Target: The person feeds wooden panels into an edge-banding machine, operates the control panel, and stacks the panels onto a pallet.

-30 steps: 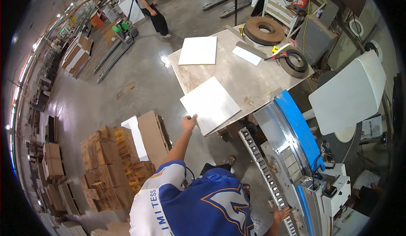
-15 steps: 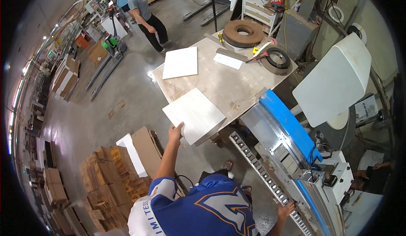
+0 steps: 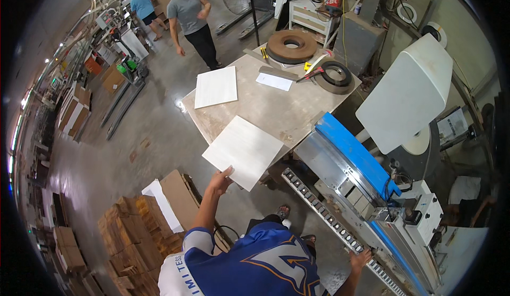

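My left hand [image 3: 221, 181] grips the near left edge of a square white panel [image 3: 244, 150], thumb on its upper face. The panel overlaps the near edge of the worktable [image 3: 212, 119]; whether it rests on the top or is lifted I cannot tell. A second white panel [image 3: 216, 87] lies flat at the table's far left. Low at the right, my right hand [image 3: 360, 258] is closed on the roller rail [image 3: 325, 217] along the front of a machine with a blue cover [image 3: 353, 152].
A brown edging roll [image 3: 292, 45], a black roll [image 3: 337, 73], red-handled pliers [image 3: 311, 75] and a white strip [image 3: 273, 82] lie on the table. Stacked wooden pieces [image 3: 133, 232] stand at lower left. A person [image 3: 190, 17] stands beyond the table, near a pallet jack [image 3: 126, 91].
My left hand has tilted the panel, so its near side face no longer shows. The view has shifted slightly. The person beyond the table has turned and raised one arm.
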`<state>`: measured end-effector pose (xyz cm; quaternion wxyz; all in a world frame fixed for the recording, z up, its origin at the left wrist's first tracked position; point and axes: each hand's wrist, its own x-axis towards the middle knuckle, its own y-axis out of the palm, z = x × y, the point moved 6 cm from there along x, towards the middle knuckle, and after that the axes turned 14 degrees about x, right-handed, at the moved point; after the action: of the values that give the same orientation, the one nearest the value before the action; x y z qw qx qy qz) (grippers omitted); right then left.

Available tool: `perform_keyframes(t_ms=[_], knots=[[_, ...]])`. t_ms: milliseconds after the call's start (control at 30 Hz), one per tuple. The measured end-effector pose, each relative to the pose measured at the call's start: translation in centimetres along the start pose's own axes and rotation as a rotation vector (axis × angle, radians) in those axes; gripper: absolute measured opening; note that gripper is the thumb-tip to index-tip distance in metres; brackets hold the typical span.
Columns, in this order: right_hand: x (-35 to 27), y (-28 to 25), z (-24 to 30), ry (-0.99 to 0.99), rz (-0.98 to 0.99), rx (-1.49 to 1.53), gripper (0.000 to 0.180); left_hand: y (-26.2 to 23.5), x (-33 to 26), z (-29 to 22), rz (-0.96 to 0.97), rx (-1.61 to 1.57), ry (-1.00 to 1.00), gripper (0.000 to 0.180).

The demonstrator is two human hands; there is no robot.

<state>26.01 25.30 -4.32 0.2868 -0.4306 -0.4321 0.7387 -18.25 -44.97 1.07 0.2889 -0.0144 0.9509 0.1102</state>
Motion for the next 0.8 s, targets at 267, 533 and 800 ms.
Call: perform_keyframes(t_ms=[267,533,800], knots=[[0.4,-0.6,0.6,-0.135,-0.055,-0.001,0.132,5.5,-2.6,2.2,0.226,-0.097,-0.010,0.076],[-0.5,-1.2,2.0,-0.096,0.013,0.102,0.122,11.1,-2.6,4.8,0.381,-0.153,-0.092,0.069],[-0.7,-0.7,1.1,-0.083,-0.009,0.081,0.127,15.4,-4.7,6.1,0.597,-0.159,-0.107,0.064]])
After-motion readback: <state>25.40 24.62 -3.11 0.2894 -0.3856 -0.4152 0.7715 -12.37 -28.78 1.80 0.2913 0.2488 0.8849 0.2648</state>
